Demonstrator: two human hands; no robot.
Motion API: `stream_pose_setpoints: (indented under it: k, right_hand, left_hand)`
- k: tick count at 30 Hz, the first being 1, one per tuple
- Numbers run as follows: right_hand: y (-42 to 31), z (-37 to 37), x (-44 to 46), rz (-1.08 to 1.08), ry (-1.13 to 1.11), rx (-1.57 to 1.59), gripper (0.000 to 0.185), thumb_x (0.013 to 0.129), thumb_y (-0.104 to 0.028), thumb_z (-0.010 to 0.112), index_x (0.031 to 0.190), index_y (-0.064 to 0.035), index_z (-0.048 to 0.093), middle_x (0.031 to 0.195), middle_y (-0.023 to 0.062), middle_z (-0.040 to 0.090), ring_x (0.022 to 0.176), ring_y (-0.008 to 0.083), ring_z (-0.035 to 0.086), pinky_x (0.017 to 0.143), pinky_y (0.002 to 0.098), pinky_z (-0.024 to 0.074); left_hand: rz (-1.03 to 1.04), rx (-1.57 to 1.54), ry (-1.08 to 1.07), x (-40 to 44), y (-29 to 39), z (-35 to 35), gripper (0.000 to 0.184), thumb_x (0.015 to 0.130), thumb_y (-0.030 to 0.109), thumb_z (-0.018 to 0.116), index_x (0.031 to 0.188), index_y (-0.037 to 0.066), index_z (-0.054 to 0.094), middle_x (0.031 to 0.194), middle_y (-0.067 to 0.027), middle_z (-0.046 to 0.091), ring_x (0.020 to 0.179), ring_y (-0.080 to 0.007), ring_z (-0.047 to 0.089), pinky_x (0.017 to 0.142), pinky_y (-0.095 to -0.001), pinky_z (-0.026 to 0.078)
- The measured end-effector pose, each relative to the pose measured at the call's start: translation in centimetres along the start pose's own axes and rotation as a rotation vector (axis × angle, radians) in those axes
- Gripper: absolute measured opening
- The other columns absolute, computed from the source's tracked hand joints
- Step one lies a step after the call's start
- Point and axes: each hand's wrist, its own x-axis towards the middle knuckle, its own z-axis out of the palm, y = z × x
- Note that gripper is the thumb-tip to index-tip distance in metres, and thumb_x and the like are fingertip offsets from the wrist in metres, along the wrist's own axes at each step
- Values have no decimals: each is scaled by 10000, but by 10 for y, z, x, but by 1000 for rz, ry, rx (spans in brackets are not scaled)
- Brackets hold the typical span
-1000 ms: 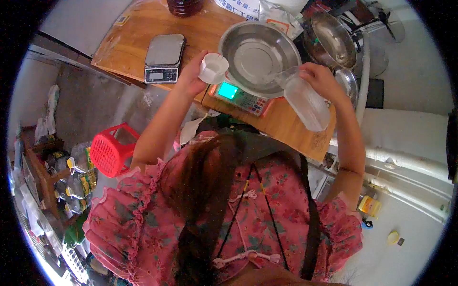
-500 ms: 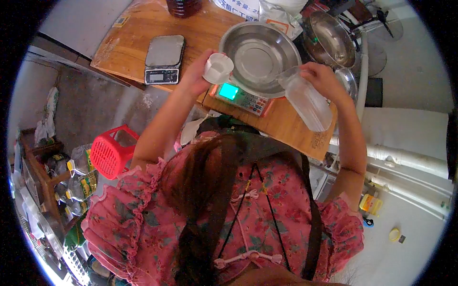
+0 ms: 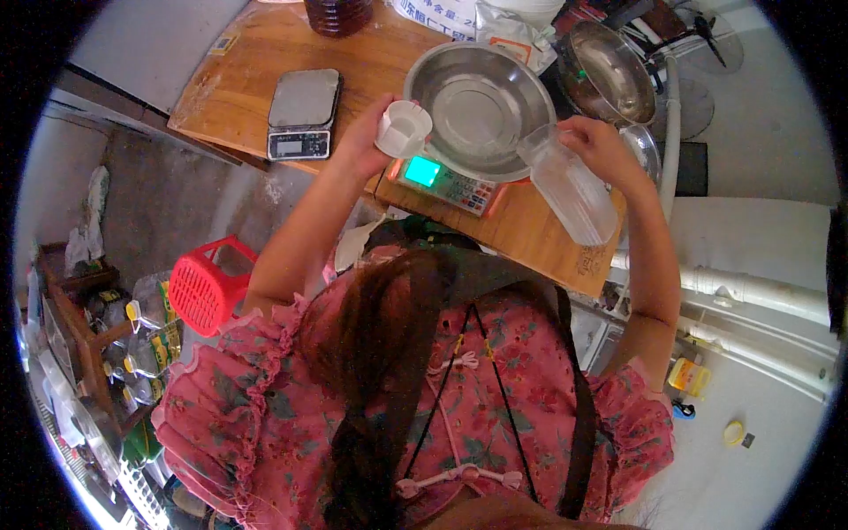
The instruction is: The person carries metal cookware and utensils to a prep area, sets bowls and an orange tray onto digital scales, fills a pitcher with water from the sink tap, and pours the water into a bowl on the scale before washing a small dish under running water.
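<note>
My left hand is closed around a small white cup, just left of a wide steel bowl. The bowl rests on an orange and grey scale whose display is lit green. On the bowl's right side, my right hand grips a clear plastic scoop by its narrow end. One end of the scoop is beside the bowl's rim, and its wide part slants down over the table edge. Whether the scoop holds anything is unclear.
A second scale lies on the wooden table at left. Behind the bowl are a dark red jar and a silver bag. Another steel bowl leans at the right. A red stool stands on the floor.
Compared with the first frame, my left hand and the white cup have shifted slightly right. My right hand and the scoop have barely moved.
</note>
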Motion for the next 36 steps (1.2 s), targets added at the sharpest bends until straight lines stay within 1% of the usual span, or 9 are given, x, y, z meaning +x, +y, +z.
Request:
stream_pose_setpoints:
  k: [5,8,10,13,16,25,29,31,36]
  right_hand:
    - [-4,-5,-4,15,30,1,234,754,-203,562,919,-38,572,802,132,591,706,207,563,662,307,438]
    - [-13,-15,-16,56,107,73,238,753,-202,564,940,-54,573,793,110,594,687,178,553,651,288,436]
    - [-14,-21,-23,72,176,126,243,760,-200,561,960,-62,572,785,87,597,676,152,545,639,269,432]
    - [-1,-22,-29,-32,335,230,258,772,-203,558,987,-60,567,770,58,599,669,122,538,619,248,427]
    - [-10,-26,-37,25,328,323,267,782,-207,551,1000,-52,562,752,43,596,667,111,538,608,244,427]
    - [-16,-17,-33,4,222,154,266,783,-219,543,985,-46,552,772,92,596,667,141,546,618,271,434]
    - [-17,-11,-24,25,135,113,269,776,-209,540,973,-25,547,823,129,595,724,207,570,654,298,436]
    - [-23,-13,-21,20,106,-6,268,772,-206,539,959,-14,548,852,150,591,755,244,575,674,313,436]
    - [-24,-10,-13,26,82,-27,260,766,-206,542,921,1,562,847,171,589,763,283,578,688,336,442]
  left_hand:
    - [-31,-76,-117,2,2,-5,282,839,264,388,992,35,446,999,-123,516,933,-318,494,810,-529,391]
    - [-35,-113,-137,-10,7,9,322,824,284,391,1004,24,447,1008,-138,509,966,-325,472,850,-529,353]
    - [50,-128,-194,-7,6,8,399,821,322,395,1063,7,424,1078,-173,470,1016,-328,443,880,-501,335]
    - [99,-114,-326,-2,8,9,458,819,342,403,1122,-1,383,1137,-192,434,1056,-325,419,901,-456,327]
    - [109,-98,-383,-2,9,15,483,820,344,410,1149,-6,355,1161,-202,411,1067,-317,410,902,-416,337]
    - [91,-149,-349,4,4,22,515,822,353,423,1164,-22,340,1176,-222,385,1071,-316,402,908,-395,341]
    - [121,-128,-290,4,5,21,487,828,353,413,1155,-4,359,1164,-196,410,1062,-310,413,906,-404,347]
    - [122,-115,-258,3,6,19,461,830,352,410,1138,10,378,1153,-179,427,1060,-300,419,902,-427,348]
    - [77,-171,-202,-3,8,21,388,833,338,411,1094,51,422,1123,-152,457,1049,-281,430,897,-486,338]
